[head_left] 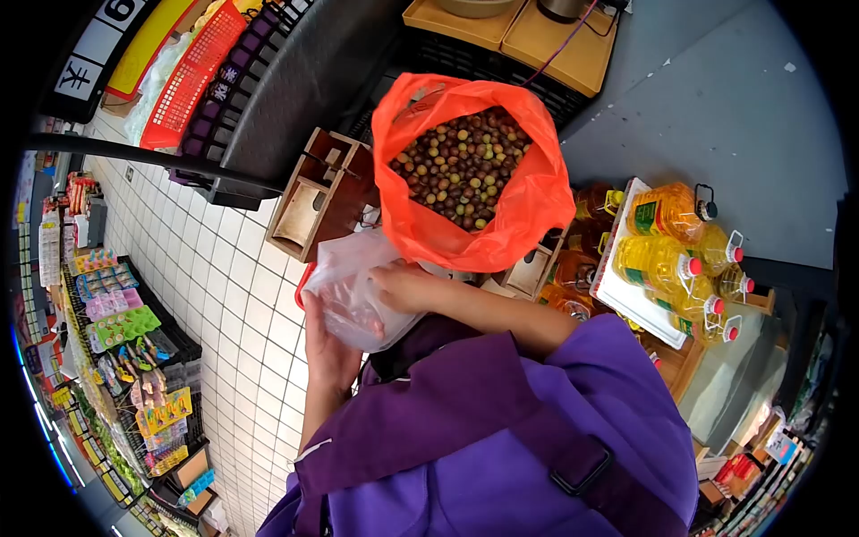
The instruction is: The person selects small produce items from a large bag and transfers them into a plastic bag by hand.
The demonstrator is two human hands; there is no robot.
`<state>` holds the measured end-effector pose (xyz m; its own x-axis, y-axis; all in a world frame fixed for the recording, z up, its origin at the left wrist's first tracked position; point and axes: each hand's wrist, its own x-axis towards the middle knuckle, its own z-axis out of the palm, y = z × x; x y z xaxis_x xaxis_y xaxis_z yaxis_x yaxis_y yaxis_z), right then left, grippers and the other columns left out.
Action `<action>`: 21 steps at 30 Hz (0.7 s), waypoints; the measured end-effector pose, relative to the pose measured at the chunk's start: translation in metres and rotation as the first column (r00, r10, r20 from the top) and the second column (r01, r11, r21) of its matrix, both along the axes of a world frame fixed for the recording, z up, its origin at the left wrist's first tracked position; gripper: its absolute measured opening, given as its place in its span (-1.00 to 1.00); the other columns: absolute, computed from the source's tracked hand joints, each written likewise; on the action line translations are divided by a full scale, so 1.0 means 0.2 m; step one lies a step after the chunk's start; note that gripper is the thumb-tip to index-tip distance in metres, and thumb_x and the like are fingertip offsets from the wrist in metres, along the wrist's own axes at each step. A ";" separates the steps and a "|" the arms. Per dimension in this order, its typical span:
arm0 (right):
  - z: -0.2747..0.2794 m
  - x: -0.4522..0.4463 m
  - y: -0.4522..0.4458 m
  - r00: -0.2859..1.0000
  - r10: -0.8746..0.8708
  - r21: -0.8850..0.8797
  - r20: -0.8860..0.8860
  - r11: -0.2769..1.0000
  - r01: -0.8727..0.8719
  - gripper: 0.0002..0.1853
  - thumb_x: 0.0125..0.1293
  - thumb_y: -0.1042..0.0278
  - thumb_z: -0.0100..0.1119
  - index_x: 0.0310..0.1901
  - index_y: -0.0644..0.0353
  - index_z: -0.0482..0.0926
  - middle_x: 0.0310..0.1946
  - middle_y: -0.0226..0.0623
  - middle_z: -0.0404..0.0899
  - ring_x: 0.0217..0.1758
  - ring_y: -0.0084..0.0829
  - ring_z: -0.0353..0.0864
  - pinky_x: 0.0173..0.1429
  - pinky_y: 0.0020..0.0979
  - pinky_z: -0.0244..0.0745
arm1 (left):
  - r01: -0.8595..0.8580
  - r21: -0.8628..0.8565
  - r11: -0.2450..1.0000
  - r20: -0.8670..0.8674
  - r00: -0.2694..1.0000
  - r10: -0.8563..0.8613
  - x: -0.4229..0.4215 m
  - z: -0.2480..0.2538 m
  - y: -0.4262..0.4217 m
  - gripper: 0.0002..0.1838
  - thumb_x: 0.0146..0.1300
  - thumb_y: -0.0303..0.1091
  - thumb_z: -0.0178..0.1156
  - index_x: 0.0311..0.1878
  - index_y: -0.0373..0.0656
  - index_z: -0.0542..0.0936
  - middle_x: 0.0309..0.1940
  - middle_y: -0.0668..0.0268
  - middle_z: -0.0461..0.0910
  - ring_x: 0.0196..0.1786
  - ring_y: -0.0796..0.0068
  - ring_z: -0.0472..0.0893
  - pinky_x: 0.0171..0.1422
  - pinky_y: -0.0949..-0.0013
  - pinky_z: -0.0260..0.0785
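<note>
The left hand [329, 349] grasps the translucent bag [347, 267]; whether the right hand [401, 287] grips is unclear. Opening it seems underway, calling for steadiness.

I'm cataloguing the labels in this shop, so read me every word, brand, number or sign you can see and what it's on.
"6" or "9", which way up unclear, plus a symbol I can't make out: black-framed sign.
White characters on the purple crate: too blurred to read.
Labels on the oil bottles and shelf packets: too small or blurred.
</note>
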<state>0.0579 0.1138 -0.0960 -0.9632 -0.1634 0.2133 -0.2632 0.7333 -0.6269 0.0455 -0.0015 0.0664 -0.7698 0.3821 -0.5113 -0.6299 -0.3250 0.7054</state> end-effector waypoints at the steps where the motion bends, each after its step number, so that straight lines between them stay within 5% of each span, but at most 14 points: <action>1: 0.13 -0.02 0.04 1.000 -0.002 -0.001 -0.001 1.000 0.002 -0.85 0.19 0.34 0.01 -0.26 0.19 0.49 -0.38 -0.31 0.53 -0.41 -0.50 0.51 -0.27 -0.51 0.41 | 0.002 -0.001 1.000 -0.001 1.000 -0.002 -0.01 0.00 0.00 -0.33 0.26 0.23 -0.26 0.28 -0.05 0.13 0.11 0.29 0.31 -0.11 0.42 0.45 -0.20 0.35 0.40; 3: 0.40 -0.03 0.24 0.960 0.250 -0.513 0.129 0.845 -0.151 -0.84 0.16 0.35 0.01 -0.25 0.17 0.50 -0.35 -0.26 0.53 -0.29 -0.37 0.53 -0.16 -0.41 0.42 | -0.093 0.062 0.994 -0.009 0.996 0.093 -0.03 0.00 0.00 -0.39 0.31 0.15 -0.28 0.32 0.01 0.09 0.08 0.25 0.33 -0.24 0.47 0.49 -0.35 0.48 0.42; 5: 0.51 -0.09 0.46 0.944 0.078 -0.677 0.321 0.716 0.171 -0.82 0.14 0.33 0.04 -0.23 0.16 0.51 -0.32 -0.23 0.54 -0.21 -0.23 0.52 -0.11 -0.36 0.41 | -0.117 0.065 0.991 -0.004 0.993 0.117 -0.05 -0.01 0.00 -0.39 0.31 0.14 -0.27 0.31 0.00 0.10 0.07 0.26 0.34 -0.24 0.49 0.49 -0.34 0.49 0.41; 7: 0.43 -0.29 0.64 0.931 -0.250 -0.300 0.267 0.896 0.327 -0.78 0.13 0.33 0.04 -0.18 0.15 0.52 -0.26 -0.24 0.53 -0.11 -0.27 0.50 -0.06 -0.35 0.39 | -0.140 0.042 0.989 0.040 0.990 0.138 -0.05 0.00 0.01 -0.39 0.31 0.14 -0.27 0.31 -0.01 0.12 0.05 0.27 0.35 -0.22 0.50 0.49 -0.34 0.50 0.41; 12: -0.03 -0.65 0.57 0.967 -0.234 0.328 -0.096 0.910 0.253 -0.70 0.03 0.34 0.11 -0.13 0.04 0.52 0.03 -0.32 0.37 0.15 -0.24 0.29 0.03 -0.16 0.30 | -0.125 0.000 0.992 0.068 0.990 0.125 -0.03 -0.02 0.03 -0.39 0.31 0.14 -0.26 0.30 -0.02 0.14 0.06 0.26 0.36 -0.17 0.50 0.48 -0.34 0.51 0.41; 19: -0.04 -0.54 0.65 0.993 -0.120 0.449 0.016 0.888 0.100 -0.57 -0.12 0.43 0.17 -0.09 -0.03 0.52 -0.05 -0.32 0.36 0.04 -0.19 0.31 -0.02 -0.16 0.32 | -0.035 0.056 0.998 0.063 0.998 0.032 -0.04 -0.06 0.01 -0.39 0.29 0.17 -0.24 0.24 -0.06 0.21 0.12 0.31 0.34 -0.06 0.44 0.44 -0.30 0.41 0.38; 21: 0.00 -0.46 0.72 0.973 -0.128 0.420 0.193 0.907 0.037 -0.59 -0.05 0.45 0.13 -0.08 -0.06 0.53 -0.06 -0.24 0.35 0.02 -0.17 0.31 0.02 -0.18 0.31 | -0.038 0.068 0.997 0.078 0.996 0.032 -0.04 -0.06 0.02 -0.39 0.30 0.15 -0.25 0.26 -0.07 0.19 0.11 0.29 0.36 -0.09 0.46 0.46 -0.33 0.46 0.39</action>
